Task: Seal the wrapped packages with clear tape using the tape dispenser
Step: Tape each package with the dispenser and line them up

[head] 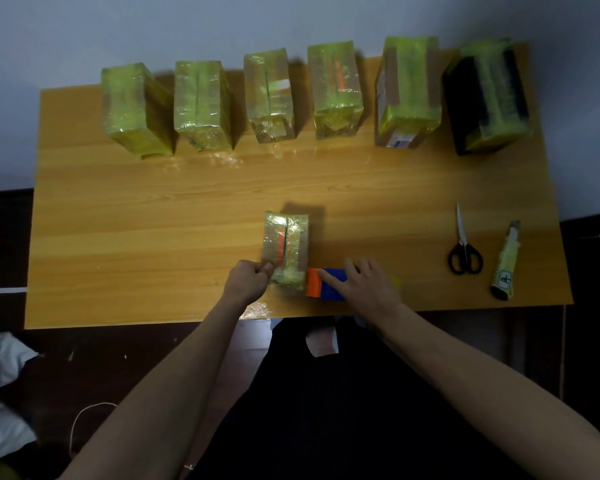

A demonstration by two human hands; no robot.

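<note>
Tape dispenser (326, 284) — mostly hidden under the right hand (368, 287).

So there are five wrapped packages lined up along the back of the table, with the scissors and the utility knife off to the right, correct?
Not quite: the head view shows six wrapped packages along the back of the table, not five. The rest holds: the scissors and the utility knife lie off to the right.

A wooden table (153, 209) carries six wrapped packages (269, 98) in a row far beyond the hands, one small package (286, 251) and a tape dispenser (321, 284) at the hands, and scissors (464, 251) and a utility knife (506, 263) right of the right hand.
</note>
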